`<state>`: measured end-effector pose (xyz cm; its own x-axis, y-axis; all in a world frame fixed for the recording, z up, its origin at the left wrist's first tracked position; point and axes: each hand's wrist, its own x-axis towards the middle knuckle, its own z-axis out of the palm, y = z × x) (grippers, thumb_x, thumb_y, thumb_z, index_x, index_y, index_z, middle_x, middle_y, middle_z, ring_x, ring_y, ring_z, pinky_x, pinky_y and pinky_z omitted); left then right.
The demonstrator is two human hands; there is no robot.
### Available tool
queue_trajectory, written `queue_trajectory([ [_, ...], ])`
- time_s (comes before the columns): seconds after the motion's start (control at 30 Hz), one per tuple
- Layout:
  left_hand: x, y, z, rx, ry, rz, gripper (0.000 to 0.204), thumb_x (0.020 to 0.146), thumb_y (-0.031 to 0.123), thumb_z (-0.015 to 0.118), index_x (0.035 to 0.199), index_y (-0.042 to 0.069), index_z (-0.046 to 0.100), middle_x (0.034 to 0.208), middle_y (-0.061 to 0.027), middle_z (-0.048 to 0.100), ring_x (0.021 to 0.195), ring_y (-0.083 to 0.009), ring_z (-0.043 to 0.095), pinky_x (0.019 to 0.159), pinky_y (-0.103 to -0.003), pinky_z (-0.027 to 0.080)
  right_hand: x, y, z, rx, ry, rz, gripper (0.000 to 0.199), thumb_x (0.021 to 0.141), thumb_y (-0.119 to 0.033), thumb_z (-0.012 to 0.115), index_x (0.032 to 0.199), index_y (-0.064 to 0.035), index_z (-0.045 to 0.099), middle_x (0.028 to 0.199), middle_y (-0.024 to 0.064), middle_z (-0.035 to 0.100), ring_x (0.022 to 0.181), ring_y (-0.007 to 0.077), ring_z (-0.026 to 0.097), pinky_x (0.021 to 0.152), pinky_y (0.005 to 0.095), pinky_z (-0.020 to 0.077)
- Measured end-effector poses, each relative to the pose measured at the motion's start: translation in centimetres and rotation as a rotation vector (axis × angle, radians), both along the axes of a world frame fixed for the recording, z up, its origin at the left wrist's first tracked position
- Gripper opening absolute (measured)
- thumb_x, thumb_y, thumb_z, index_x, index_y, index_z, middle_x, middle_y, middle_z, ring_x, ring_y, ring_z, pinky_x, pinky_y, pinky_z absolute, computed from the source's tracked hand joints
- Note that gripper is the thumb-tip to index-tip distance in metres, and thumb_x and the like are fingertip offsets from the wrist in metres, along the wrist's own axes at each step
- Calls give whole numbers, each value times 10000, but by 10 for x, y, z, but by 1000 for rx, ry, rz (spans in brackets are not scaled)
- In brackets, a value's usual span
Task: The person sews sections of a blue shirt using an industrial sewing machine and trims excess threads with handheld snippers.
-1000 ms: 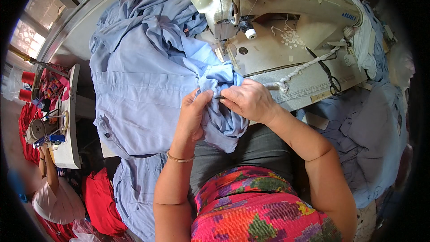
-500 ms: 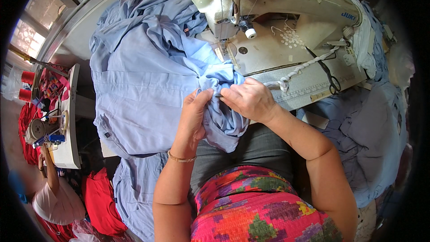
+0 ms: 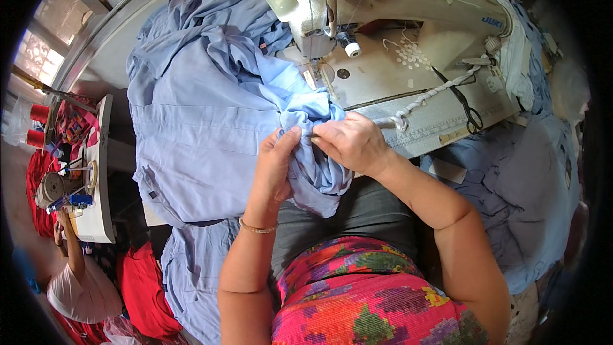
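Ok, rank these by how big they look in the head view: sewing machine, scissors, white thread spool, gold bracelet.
1. Sewing machine, by far.
2. Scissors.
3. Gold bracelet and white thread spool: both small and look alike in size, and the bracelet is closer to the camera, so unranked.

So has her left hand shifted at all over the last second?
Barely. The left hand still pinches the bunched blue fabric at about the same spot below the sewing machine; any shift is too slight to tell.
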<state>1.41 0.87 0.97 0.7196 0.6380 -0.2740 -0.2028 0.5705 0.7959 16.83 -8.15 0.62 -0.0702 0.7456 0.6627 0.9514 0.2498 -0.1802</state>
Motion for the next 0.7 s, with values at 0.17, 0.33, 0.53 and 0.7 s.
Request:
queue_trajectory([
  [0.17,0,-7,3,1,-54,36,201,913,185,590,1012,13,622,926,-46,646,796,-105,605,716,-261,498,7,-1,4,-48,226,-16,198,806,-198,690,932,-68,612,780,72,644,637,230,615,603,318,463],
  [0.33,1,-10,4,95,-81,22,223,918,178,588,1047,0,619,953,-50,650,826,-106,609,727,-258,499,0,-2,19,-190,760,110,283,819,-131,701,1062,-34,593,920,61,659,850,133,633,740,256,485],
  [0.53,-2,-10,-3,156,-8,48,197,868,84,639,1041,-10,624,912,-36,648,769,-91,597,690,-235,492,-6,5,16,-294,1105,204,302,827,-79,692,1098,-18,573,989,5,606,903,65,564,799,223,465],
  [0.7,-2,-11,-6,212,28,63,188,826,27,632,1008,-14,613,874,-59,647,719,-116,611,662,-259,511,-8,6,16,-279,1239,269,312,829,-26,672,1117,-20,552,1036,0,575,938,51,534,849,213,448],
])
